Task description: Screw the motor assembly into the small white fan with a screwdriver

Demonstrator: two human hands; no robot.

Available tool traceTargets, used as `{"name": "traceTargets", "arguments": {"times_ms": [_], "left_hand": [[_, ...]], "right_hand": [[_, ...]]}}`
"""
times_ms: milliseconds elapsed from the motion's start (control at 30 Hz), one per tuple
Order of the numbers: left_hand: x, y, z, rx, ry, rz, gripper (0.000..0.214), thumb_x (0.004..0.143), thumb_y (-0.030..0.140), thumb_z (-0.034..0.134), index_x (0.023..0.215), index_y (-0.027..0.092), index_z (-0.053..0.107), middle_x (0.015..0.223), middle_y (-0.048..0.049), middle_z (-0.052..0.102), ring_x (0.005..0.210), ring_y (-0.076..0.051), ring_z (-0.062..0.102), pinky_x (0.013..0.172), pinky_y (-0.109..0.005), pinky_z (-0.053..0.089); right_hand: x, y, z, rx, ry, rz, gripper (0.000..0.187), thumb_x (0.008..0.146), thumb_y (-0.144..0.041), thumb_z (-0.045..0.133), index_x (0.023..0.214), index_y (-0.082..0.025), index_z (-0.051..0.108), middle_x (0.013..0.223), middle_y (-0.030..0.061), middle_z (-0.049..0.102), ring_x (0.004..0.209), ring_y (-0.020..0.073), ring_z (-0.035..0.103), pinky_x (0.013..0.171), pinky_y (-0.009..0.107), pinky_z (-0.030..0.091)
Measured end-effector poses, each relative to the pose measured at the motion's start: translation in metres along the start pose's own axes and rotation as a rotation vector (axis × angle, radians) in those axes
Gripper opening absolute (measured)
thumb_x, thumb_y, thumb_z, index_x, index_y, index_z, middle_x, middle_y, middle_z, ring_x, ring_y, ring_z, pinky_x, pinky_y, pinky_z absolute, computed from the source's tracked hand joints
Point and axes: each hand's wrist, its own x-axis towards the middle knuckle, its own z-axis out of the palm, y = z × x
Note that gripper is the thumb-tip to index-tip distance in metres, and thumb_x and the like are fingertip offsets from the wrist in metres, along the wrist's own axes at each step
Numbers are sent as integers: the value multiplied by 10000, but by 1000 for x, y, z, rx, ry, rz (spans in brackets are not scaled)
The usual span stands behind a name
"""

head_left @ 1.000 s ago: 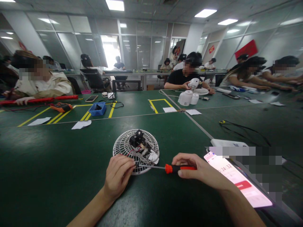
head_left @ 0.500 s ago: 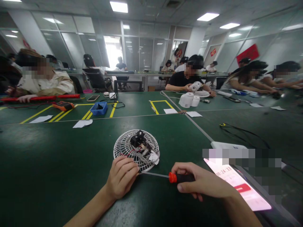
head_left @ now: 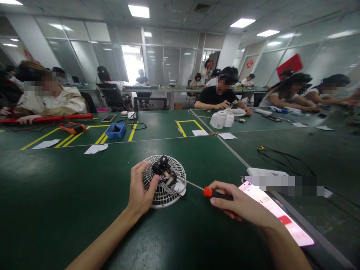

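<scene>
A white round fan grille (head_left: 165, 202) lies on the green table in front of me, with a small motor assembly (head_left: 163, 168), wires and a white connector on it. My left hand (head_left: 141, 189) is over the grille's left side, thumb and fingers spread beside the motor; whether they press on it I cannot tell. In my right hand (head_left: 233, 202) is a screwdriver (head_left: 208, 191) with a red and black handle. Its thin shaft points left, and the tip meets the right side of the motor assembly, where the exact contact is too small to see.
A lit phone (head_left: 292, 225) and a white device (head_left: 264, 171) lie to my right, near a black cable (head_left: 289, 153). Beyond are a blue bin (head_left: 115, 130), an orange and black meter (head_left: 72, 128), paper slips and white fan parts (head_left: 218, 120). Several people work around the tables.
My left hand has moved up from the grille's front edge to beside the motor, its thumb now apart. The screwdriver tip has risen from the front edge to the motor's right side.
</scene>
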Motion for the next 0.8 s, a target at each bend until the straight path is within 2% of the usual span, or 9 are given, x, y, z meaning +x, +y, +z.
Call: {"name": "traceTargets", "arguments": {"times_ms": [67, 233, 367, 533, 800], "left_hand": [[-1, -3, 6, -1, -43, -43, 481, 911, 349, 626, 1355, 217, 495, 1306, -117, 551, 1231, -265, 545, 1055, -495, 491], [-9, -9, 10, -7, -37, -91, 572, 903, 365, 642, 1424, 227, 453, 1361, -124, 565, 1166, -254, 598, 1029, -478, 509], [-13, -8, 11, 25, -32, -69, 557, 901, 361, 646, 1416, 228, 481, 1334, -118, 600, 1215, -273, 581, 1062, -490, 479], [-15, -2, 15, 37, 26, -92, 555, 903, 353, 643, 1418, 232, 474, 1320, -116, 604, 1189, -261, 588, 1029, -463, 491], [-18, -3, 17, 34, 10, -98, 547, 910, 358, 636, 1416, 236, 471, 1340, -116, 593, 1212, -261, 575, 1050, -464, 469]], "right_hand": [[0, 0, 0, 14, 6, -6, 426, 846, -536, 712, 1100, -209, 612, 643, -68, 510, 459, 70, 421, 364, 162, 272], [1, -2, 2, 38, -9, -13, 407, 834, -522, 721, 1063, -205, 609, 656, -70, 509, 456, 60, 396, 377, 179, 244], [1, -2, 3, 38, -3, -14, 396, 836, -516, 725, 1065, -213, 615, 664, -66, 514, 466, 67, 411, 385, 185, 248], [2, 0, 4, 35, -1, -16, 411, 834, -534, 728, 1075, -219, 620, 668, -63, 521, 462, 67, 407, 383, 186, 240], [4, -2, 6, 23, -25, -14, 399, 861, -538, 692, 1065, -211, 591, 717, -51, 536, 464, 63, 394, 389, 191, 231]]}}
